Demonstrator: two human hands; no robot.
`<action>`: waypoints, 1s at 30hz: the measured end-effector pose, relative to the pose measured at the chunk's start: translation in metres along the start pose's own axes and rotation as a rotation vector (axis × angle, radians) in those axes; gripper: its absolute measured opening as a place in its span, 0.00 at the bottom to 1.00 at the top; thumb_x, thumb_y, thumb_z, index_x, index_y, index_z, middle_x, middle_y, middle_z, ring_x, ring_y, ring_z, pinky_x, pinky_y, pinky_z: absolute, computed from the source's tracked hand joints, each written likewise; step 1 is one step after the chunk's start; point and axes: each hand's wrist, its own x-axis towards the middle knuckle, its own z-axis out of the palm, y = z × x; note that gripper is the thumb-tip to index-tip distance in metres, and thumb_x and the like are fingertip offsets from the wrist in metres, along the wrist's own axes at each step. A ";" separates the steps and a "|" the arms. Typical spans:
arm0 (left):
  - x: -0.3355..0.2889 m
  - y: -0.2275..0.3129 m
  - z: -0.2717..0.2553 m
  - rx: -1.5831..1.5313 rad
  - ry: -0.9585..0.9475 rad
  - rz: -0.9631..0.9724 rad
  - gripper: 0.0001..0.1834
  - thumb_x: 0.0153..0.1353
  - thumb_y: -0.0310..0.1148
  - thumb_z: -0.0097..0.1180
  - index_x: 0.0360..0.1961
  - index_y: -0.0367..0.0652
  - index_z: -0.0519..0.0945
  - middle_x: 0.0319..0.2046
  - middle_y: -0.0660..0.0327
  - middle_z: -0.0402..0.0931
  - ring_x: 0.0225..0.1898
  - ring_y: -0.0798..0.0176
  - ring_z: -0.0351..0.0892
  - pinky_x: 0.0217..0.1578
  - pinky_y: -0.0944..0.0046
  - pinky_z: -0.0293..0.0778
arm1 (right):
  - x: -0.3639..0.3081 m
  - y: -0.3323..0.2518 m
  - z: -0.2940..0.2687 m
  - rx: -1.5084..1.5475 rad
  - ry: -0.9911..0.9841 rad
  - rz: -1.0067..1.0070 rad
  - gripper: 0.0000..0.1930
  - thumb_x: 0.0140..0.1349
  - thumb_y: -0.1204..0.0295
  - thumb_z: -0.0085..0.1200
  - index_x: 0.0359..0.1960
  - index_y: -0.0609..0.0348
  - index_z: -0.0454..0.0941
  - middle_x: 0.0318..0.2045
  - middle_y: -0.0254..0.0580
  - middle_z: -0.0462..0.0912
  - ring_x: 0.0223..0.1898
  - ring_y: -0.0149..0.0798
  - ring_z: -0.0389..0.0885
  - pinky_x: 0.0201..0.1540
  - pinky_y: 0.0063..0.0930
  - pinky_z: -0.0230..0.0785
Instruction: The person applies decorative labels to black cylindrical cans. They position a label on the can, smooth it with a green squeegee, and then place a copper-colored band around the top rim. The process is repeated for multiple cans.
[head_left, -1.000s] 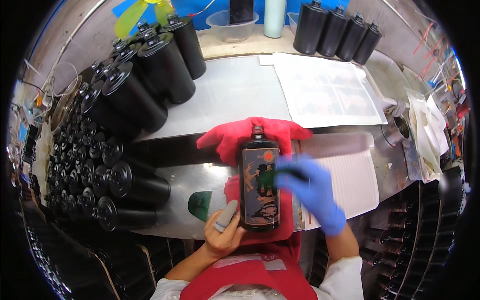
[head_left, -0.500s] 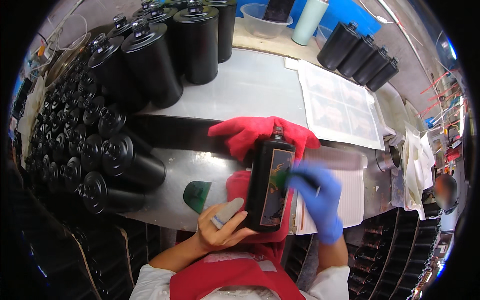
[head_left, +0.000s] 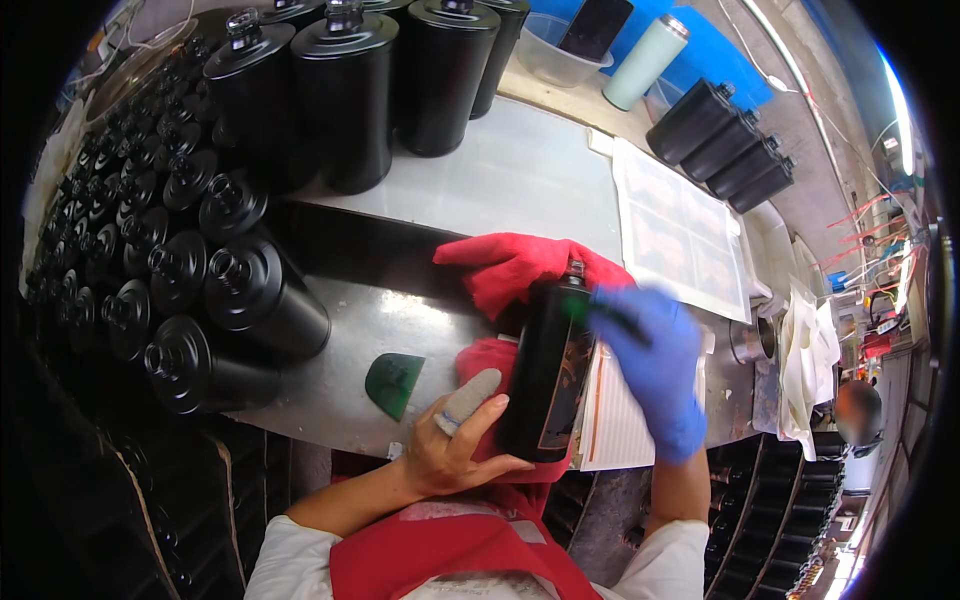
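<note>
A glossy black bottle (head_left: 543, 350) lies tilted on a red cloth (head_left: 505, 262), its neck pointing away from me. On its right side is a framed decal (head_left: 567, 400), seen at a slant. My left hand (head_left: 450, 445), one finger wrapped in a pale cover, holds the bottle near its base. My right hand (head_left: 655, 350), in a blue glove and blurred by motion, grips a green scraper (head_left: 577, 308) at the bottle's upper part. Fingers hide most of that tool. A dark green, round-edged plate (head_left: 395, 385) lies flat on the metal table (head_left: 345, 400), left of the bottle.
Black bottles (head_left: 345, 100) crowd the left and far left. Several flat black bottles (head_left: 690, 120) stand at the far right, by a pale green flask (head_left: 647, 62) and a plastic tub (head_left: 550, 60). Printed sheets (head_left: 680, 230) and lined paper (head_left: 625, 420) lie on the right.
My right hand has moved up along the bottle with the green scraper, from the decal to near the shoulder. The bottle has turned, so less of its decal shows. The view has shifted slightly.
</note>
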 end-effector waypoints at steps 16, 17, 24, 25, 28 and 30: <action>0.021 0.014 0.013 -0.056 -0.266 -0.044 0.50 0.39 0.37 0.72 0.61 0.29 0.57 0.60 0.33 0.52 0.60 0.33 0.57 0.58 0.49 0.58 | -0.187 -0.059 -0.006 0.631 -0.018 0.735 0.16 0.45 0.84 0.62 0.37 0.60 0.76 0.32 0.39 0.78 0.37 0.33 0.78 0.39 0.24 0.71; 0.024 0.018 0.015 -0.042 -0.292 -0.060 0.52 0.38 0.37 0.73 0.61 0.29 0.56 0.61 0.33 0.51 0.61 0.33 0.56 0.59 0.49 0.57 | -0.196 -0.058 -0.003 0.773 0.214 0.945 0.11 0.51 0.84 0.54 0.38 0.64 0.74 0.34 0.41 0.78 0.41 0.32 0.76 0.44 0.24 0.70; 0.020 0.017 0.020 -0.089 -0.317 -0.122 0.49 0.39 0.37 0.73 0.59 0.27 0.60 0.60 0.30 0.51 0.59 0.32 0.59 0.55 0.50 0.64 | -0.312 0.022 0.044 1.188 0.641 1.674 0.15 0.58 0.56 0.56 0.26 0.54 0.73 0.16 0.32 0.70 0.16 0.29 0.67 0.19 0.21 0.59; 0.021 0.016 0.020 -0.078 -0.322 -0.117 0.48 0.39 0.37 0.73 0.59 0.27 0.60 0.59 0.30 0.52 0.59 0.32 0.59 0.56 0.49 0.64 | -0.309 0.020 0.052 1.189 0.591 1.763 0.17 0.57 0.54 0.57 0.26 0.54 0.72 0.16 0.32 0.70 0.13 0.29 0.65 0.16 0.21 0.57; 0.029 0.020 0.021 -0.035 -0.306 -0.057 0.47 0.39 0.38 0.73 0.58 0.28 0.61 0.58 0.31 0.54 0.58 0.33 0.60 0.56 0.49 0.63 | -0.278 0.016 0.059 1.018 0.610 1.739 0.20 0.51 0.56 0.64 0.33 0.59 0.71 0.22 0.35 0.73 0.16 0.28 0.68 0.18 0.22 0.61; 0.024 0.016 0.022 -0.061 -0.322 -0.070 0.47 0.40 0.40 0.72 0.58 0.28 0.62 0.57 0.32 0.56 0.58 0.34 0.60 0.56 0.48 0.62 | -0.259 0.021 0.071 0.973 0.798 1.737 0.25 0.48 0.61 0.68 0.38 0.64 0.69 0.32 0.41 0.75 0.30 0.32 0.74 0.31 0.25 0.69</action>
